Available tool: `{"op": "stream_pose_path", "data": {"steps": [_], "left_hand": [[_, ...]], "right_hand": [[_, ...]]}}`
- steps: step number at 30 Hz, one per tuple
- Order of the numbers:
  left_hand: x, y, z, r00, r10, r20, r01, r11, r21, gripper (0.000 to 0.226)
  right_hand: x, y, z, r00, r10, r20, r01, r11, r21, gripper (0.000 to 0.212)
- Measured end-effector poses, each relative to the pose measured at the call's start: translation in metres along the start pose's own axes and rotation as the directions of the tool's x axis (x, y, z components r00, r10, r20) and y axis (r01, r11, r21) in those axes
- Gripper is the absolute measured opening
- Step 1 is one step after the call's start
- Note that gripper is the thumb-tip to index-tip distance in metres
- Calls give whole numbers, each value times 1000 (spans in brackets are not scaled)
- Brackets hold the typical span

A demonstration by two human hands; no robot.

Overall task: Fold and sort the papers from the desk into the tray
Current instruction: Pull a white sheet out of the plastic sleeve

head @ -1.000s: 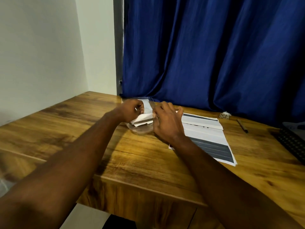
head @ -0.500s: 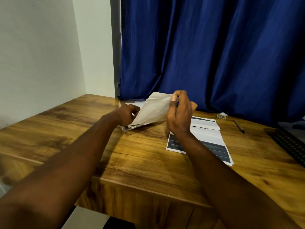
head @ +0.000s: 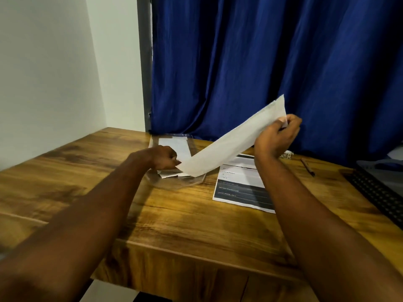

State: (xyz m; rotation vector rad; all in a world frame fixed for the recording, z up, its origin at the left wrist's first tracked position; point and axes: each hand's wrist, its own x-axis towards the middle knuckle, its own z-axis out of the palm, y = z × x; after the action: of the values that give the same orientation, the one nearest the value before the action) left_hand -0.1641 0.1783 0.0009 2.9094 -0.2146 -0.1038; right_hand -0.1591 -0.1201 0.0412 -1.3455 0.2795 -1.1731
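A sheet of paper is held stretched in the air above a wooden desk, slanting upward from left to right. Its upper end is pinched by the right hand; its lower end is gripped in the curled fingers of the left hand, low over a clear plastic tray. A second ago both hands were bunched together at the tray around a small folded packet. Since then the right hand has been lifted and drawn away, and the paper has been pulled open into a long band. The fold is therefore judged unfinished, and this sheet is not yet filed. White folded papers are seen lying in the tray, though their number cannot be told. Another printed page is left flat on the desk beside the tray, partly covered by the right forearm. The tray's edges are hard to trace, being transparent.
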Motion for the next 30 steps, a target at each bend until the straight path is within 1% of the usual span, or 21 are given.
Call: {"op": "stream_pose_path", "data": {"steps": [4,6,8,10,12,13,15,16,17,18,19,20,21,22,23,25,26,27,28,29,30], "left_hand": [[-4,15,-7,991,-125,46,132,974,-187,107],[-1,18,-3,988,-149,-26,140,965,-223,115],[4,18,3,981,-166,-95,145,968,-204,115],[9,18,10,968,-203,-145,180,971,-155,113],[14,18,17,958,-249,-141,243,968,-59,114],[17,19,20,956,-268,-116,271,962,10,116],[21,22,25,945,-308,-109,320,940,117,118],[23,24,27,934,-330,-136,347,929,128,120],[25,26,28,921,-352,-164,372,921,114,126],[26,29,30,911,-372,-179,391,916,89,136],[27,30,31,906,-384,-180,401,914,67,145],[29,32,32,905,-391,-169,403,914,48,150],[31,32,34,906,-392,-158,402,915,38,148],[32,31,34,907,-393,-153,403,914,37,140],[34,30,35,905,-397,-152,407,912,46,131],[37,29,36,900,-404,-166,421,903,82,119],[38,31,34,899,-396,-188,420,900,116,116],[39,36,33,903,-366,-225,402,904,145,113],[41,44,31,910,-314,-271,361,921,148,109],[44,53,29,915,-251,-315,299,947,115,103],[46,66,28,919,-188,-346,214,976,37,95]], "right_hand": [[0,17,-6,991,119,67,-122,992,43,18],[4,20,-7,966,232,117,-247,958,144,15],[11,19,-9,894,392,217,-445,833,329,17],[19,18,-15,836,447,319,-549,702,453,23],[21,19,-21,758,468,453,-651,512,561,33],[23,20,-23,733,483,478,-680,513,525,33],[32,24,-25,761,544,352,-618,773,141,20],[34,28,-22,801,532,274,-503,846,-174,16],[32,30,-21,899,380,217,-235,837,-494,13],[36,29,-24,928,278,246,-75,789,-610,14],[35,34,-26,940,239,244,-101,877,-470,31],[38,31,-26,859,437,268,-399,898,-186,54],[42,33,-25,709,573,411,-656,749,89,68],[45,35,-26,621,576,532,-762,601,240,65],[48,42,-25,594,567,571,-793,532,296,57],[49,47,-30,587,595,549,-783,589,200,53],[54,46,-30,538,551,638,-812,544,214,49],[54,46,-30,463,492,737,-866,430,257,53],[55,49,-32,478,405,779,-859,399,320,51],[54,49,-35,529,395,751,-831,418,366,50],[57,53,-36,536,412,737,-832,404,379,51]]}}
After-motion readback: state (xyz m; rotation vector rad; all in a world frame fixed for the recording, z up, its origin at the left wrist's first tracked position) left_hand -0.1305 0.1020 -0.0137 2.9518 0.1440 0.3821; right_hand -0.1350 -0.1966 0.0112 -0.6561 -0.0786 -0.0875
